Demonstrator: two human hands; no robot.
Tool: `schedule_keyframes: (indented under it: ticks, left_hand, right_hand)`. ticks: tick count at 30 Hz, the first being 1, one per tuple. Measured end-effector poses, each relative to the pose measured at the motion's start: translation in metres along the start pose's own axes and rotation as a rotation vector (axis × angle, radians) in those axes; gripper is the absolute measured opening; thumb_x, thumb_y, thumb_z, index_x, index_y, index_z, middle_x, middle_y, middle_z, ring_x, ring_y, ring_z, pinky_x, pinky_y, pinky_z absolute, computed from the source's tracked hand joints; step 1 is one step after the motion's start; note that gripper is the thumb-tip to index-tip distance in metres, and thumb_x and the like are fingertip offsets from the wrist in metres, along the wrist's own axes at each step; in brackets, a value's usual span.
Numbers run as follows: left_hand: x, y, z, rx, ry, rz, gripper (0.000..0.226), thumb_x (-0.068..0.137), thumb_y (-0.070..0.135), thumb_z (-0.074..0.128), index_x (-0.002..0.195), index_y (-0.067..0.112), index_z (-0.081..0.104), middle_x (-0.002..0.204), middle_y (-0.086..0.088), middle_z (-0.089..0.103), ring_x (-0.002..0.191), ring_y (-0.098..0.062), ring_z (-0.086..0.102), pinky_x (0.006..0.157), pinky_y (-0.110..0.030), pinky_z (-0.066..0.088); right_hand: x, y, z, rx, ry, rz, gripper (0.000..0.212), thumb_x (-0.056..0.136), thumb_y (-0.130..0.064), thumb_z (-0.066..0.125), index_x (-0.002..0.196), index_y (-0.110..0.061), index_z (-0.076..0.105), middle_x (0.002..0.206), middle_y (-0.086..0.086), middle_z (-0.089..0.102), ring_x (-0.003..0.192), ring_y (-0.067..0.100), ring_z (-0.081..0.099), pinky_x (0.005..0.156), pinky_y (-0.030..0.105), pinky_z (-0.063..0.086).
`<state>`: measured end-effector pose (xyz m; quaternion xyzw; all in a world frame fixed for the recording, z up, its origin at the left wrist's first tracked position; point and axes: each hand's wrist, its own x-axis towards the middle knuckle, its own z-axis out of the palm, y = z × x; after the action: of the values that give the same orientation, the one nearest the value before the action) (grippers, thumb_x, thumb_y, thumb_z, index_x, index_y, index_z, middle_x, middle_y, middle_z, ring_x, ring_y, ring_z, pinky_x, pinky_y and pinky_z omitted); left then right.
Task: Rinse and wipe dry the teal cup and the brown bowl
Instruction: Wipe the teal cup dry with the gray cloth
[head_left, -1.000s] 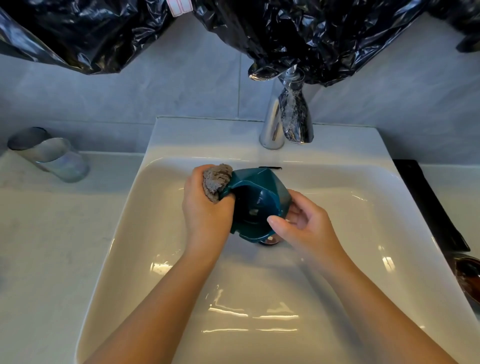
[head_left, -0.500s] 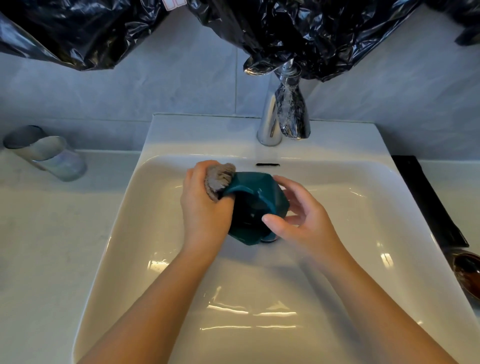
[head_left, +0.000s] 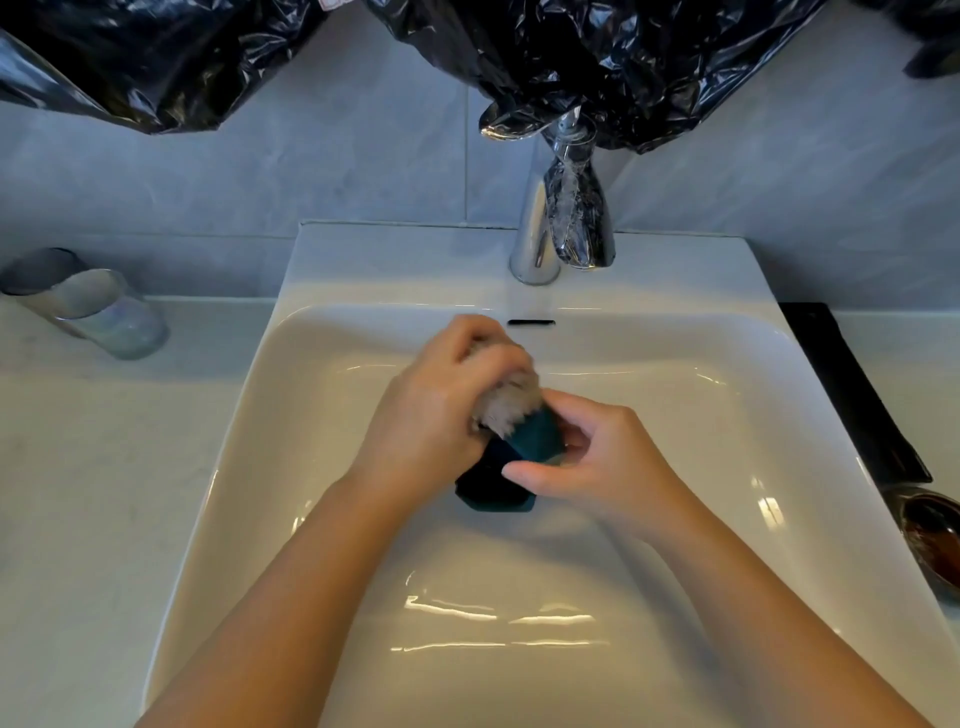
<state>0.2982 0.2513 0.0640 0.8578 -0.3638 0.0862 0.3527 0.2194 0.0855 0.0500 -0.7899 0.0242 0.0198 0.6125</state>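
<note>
While the left hand (head_left: 431, 415) grips a grey cloth (head_left: 511, 408) and presses it on the teal cup (head_left: 535, 441), the right hand (head_left: 597, 457) curls round the cup, holding it over the sink (head_left: 249, 415) middle. Step looks like wipe-dry on the cup. Brown bowl (head_left: 932, 540) sits on the bench (head_left: 104, 467) at 4 o'clock, untouched. Next move probably: finish wiping, park the cup, reach right for the bowl.
</note>
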Motion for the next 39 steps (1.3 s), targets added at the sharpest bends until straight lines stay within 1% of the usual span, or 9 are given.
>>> schedule_keyframes:
  ticks: [3, 7, 11, 16, 24, 29, 34, 36, 39]
  left_hand:
    - [-0.004, 0.003, 0.008, 0.008, 0.072, -0.038, 0.054, 0.062, -0.001, 0.064, 0.106, 0.028, 0.057, 0.115, 0.008, 0.048, 0.096, -0.015, 0.056, 0.068, -0.032, 0.053]
    - [0.0, 0.005, 0.015, -0.33, 0.368, -0.496, 0.049, 0.068, -0.01, 0.06, 0.102, 0.026, 0.058, 0.109, 0.002, 0.057, 0.096, -0.008, 0.056, 0.083, -0.019, 0.051]
    - [0.002, 0.002, 0.019, -0.695, 0.415, -0.818, 0.046, 0.077, -0.007, 0.059, 0.106, 0.029, 0.056, 0.102, 0.003, 0.064, 0.097, -0.015, 0.063, 0.077, -0.024, 0.055]
    - [0.0, 0.002, 0.01, -0.296, 0.29, -0.469, 0.046, 0.069, 0.001, 0.066, 0.104, 0.028, 0.053, 0.112, 0.004, 0.052, 0.094, 0.006, 0.051, 0.083, -0.009, 0.042]
    - [0.004, 0.007, 0.005, 0.172, -0.154, 0.16, 0.045, 0.064, 0.029, 0.056, 0.11, 0.029, 0.056, 0.119, 0.005, 0.049, 0.1, -0.018, 0.054, 0.062, -0.037, 0.053]
    - [-0.003, -0.001, 0.016, -0.156, 0.095, -0.194, 0.042, 0.068, 0.007, 0.07, 0.102, 0.028, 0.056, 0.11, 0.006, 0.051, 0.09, -0.012, 0.056, 0.071, -0.025, 0.051]
    - [0.002, 0.001, 0.021, -0.575, 0.29, -0.733, 0.04, 0.078, 0.002, 0.064, 0.104, 0.031, 0.055, 0.104, 0.003, 0.063, 0.095, -0.011, 0.061, 0.077, -0.022, 0.054]
    - [0.0, 0.001, 0.022, -0.551, 0.253, -0.741, 0.041, 0.079, 0.002, 0.064, 0.107, 0.03, 0.054, 0.107, 0.002, 0.062, 0.096, -0.01, 0.061, 0.076, -0.02, 0.054]
    - [-0.001, 0.001, 0.016, -0.309, 0.19, -0.487, 0.046, 0.072, -0.001, 0.066, 0.103, 0.03, 0.052, 0.11, 0.004, 0.054, 0.094, 0.001, 0.054, 0.081, -0.011, 0.046]
  right_hand:
    - [0.001, -0.001, 0.0, -0.022, 0.034, 0.011, 0.042, 0.071, -0.02, 0.084, 0.108, -0.034, 0.068, 0.094, -0.016, 0.073, 0.089, 0.005, 0.069, 0.075, 0.02, 0.054]
    - [0.002, 0.0, -0.003, 0.132, 0.077, 0.053, 0.064, 0.063, -0.042, 0.077, 0.124, -0.031, 0.059, 0.112, -0.012, 0.07, 0.106, 0.008, 0.066, 0.083, 0.024, 0.056]
    - [0.003, 0.0, 0.0, 0.272, 0.104, 0.026, 0.054, 0.066, -0.034, 0.074, 0.115, -0.015, 0.063, 0.103, -0.006, 0.074, 0.099, 0.011, 0.07, 0.078, 0.022, 0.055]
    - [0.001, -0.001, -0.005, 0.159, 0.073, 0.038, 0.049, 0.064, -0.036, 0.077, 0.111, -0.025, 0.068, 0.102, -0.006, 0.075, 0.096, 0.013, 0.071, 0.078, 0.025, 0.057]
    - [0.001, 0.0, 0.002, -0.161, 0.026, 0.115, 0.026, 0.064, -0.036, 0.079, 0.086, -0.03, 0.068, 0.08, -0.004, 0.072, 0.076, 0.013, 0.068, 0.073, 0.039, 0.059]
    - [0.002, -0.002, -0.006, -0.024, 0.041, 0.08, 0.041, 0.072, -0.033, 0.078, 0.111, -0.034, 0.067, 0.098, -0.014, 0.072, 0.092, 0.005, 0.068, 0.073, 0.018, 0.054]
    - [0.001, -0.002, -0.01, 0.021, 0.107, 0.084, 0.045, 0.069, -0.038, 0.071, 0.113, -0.035, 0.063, 0.101, -0.013, 0.072, 0.098, 0.009, 0.068, 0.08, 0.026, 0.058]
    - [0.002, -0.002, -0.01, 0.034, 0.125, 0.068, 0.04, 0.073, -0.028, 0.072, 0.112, -0.034, 0.064, 0.099, -0.012, 0.073, 0.094, 0.01, 0.07, 0.077, 0.027, 0.058]
    - [0.0, -0.001, -0.009, 0.016, 0.099, 0.055, 0.04, 0.075, -0.018, 0.075, 0.108, -0.037, 0.067, 0.097, -0.01, 0.074, 0.092, 0.012, 0.071, 0.077, 0.029, 0.06]
